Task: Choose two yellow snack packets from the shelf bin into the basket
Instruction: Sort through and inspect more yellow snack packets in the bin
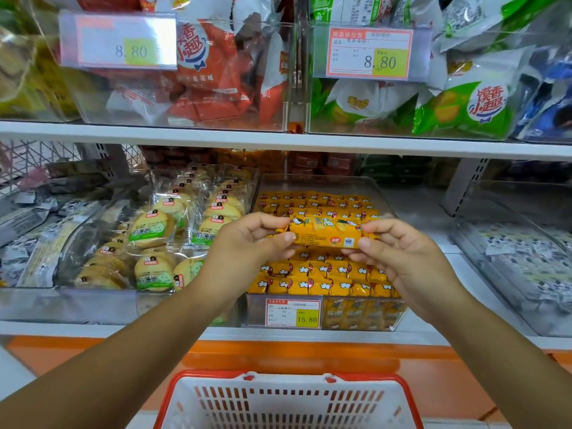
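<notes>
A yellow snack packet (325, 232) is held level above the clear shelf bin (328, 317), which is packed with several more yellow packets. My left hand (247, 243) pinches the packet's left end and my right hand (399, 252) pinches its right end. The red-rimmed white basket (405, 394) sits below my arms at the bottom of the view; the part of its inside that shows holds nothing.
A bin of round biscuit packs (161, 239) stands left of the yellow bin, and a bin of black-and-white packs (520, 261) stands to the right. The upper shelf (278, 140) carries bins of red and green bags with price tags. An orange ledge (278, 354) runs under the lower shelf.
</notes>
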The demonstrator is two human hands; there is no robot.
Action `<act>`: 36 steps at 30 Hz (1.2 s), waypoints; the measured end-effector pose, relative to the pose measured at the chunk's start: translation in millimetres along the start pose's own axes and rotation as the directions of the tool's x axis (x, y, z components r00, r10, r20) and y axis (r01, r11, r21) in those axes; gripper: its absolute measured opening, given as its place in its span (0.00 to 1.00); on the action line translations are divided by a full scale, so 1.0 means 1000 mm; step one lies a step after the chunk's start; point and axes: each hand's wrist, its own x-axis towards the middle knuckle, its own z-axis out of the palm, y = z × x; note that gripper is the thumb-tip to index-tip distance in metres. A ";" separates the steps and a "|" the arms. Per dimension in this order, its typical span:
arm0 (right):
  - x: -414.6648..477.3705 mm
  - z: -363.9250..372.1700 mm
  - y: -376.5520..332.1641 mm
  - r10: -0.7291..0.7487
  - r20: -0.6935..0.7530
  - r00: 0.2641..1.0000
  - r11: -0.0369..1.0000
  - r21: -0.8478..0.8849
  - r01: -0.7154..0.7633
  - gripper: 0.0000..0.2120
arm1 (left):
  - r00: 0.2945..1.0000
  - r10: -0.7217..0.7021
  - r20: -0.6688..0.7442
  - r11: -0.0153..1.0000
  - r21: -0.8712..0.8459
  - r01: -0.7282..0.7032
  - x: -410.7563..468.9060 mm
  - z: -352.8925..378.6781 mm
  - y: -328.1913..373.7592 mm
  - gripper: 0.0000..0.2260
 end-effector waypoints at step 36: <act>0.000 0.000 0.002 0.001 -0.034 0.999 1.000 -0.028 -0.002 0.18 | 1.000 -0.016 -0.004 1.000 -0.013 0.016 -0.002 0.006 -0.003 0.16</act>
